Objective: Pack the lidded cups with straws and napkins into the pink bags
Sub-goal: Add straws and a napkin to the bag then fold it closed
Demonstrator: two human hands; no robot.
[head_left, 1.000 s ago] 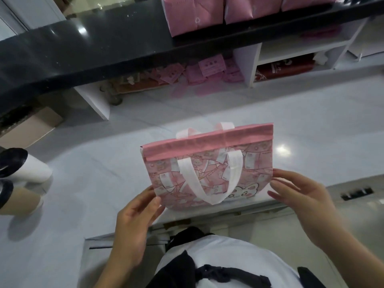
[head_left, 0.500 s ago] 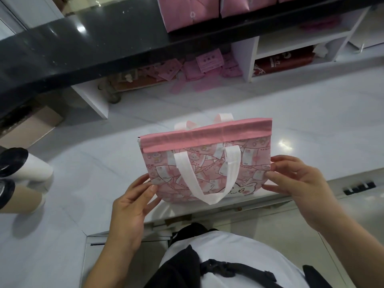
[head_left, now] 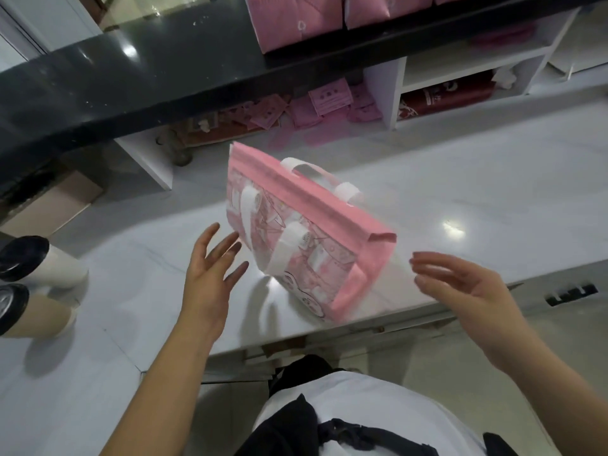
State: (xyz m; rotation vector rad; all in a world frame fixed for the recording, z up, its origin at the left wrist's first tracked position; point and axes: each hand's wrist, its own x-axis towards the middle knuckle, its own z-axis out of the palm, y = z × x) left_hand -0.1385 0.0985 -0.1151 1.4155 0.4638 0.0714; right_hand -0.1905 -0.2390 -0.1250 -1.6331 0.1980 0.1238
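pink, non-woven by the look of it, one pink bag [head_left: 306, 238] stands on the white marble counter [head_left: 460, 192] near the front edge, turned at an angle and leaning a little, blurred in places. plain pink band along the top and down the near end, a cartoon print in pink and white on the broad face. two white strap handles [head_left: 289, 245] on it: one hangs down over the printed face, the other arches up behind the top band. the mouth looks folded flat.

left hand [head_left: 210, 274] hovers just beside the bag's left edge, fingers spread wide and straight, holding nothing; whether a fingertip brushes the bag, can't tell. right hand [head_left: 460, 284] sits just off the bag's near end, fingers loosely extended, holding nothing, a gap showing between it and the fabric.

far left on the counter, two lidded cups [head_left: 36, 264] with black lids, one above the other at the frame edge, well apart from the bag.

beyond, a black upper counter [head_left: 164, 67] carries three more pink bags [head_left: 296, 21], cut off by the top edge. under it, a shelf with a scatter of pink packets [head_left: 329, 97], too many to count.
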